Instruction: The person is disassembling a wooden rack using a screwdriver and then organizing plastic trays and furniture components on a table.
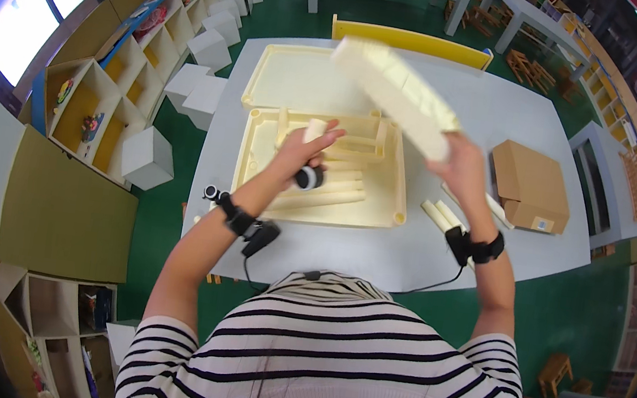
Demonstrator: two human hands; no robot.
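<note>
Cream panel (398, 101) in right hand (460, 169), above grey table (512, 107)

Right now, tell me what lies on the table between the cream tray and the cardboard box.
In the head view, loose cream tubes lie on the table between the cream tray and the cardboard box, partly hidden by the right forearm.

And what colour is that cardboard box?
The cardboard box is mostly brown, best seen in the head view.
</note>
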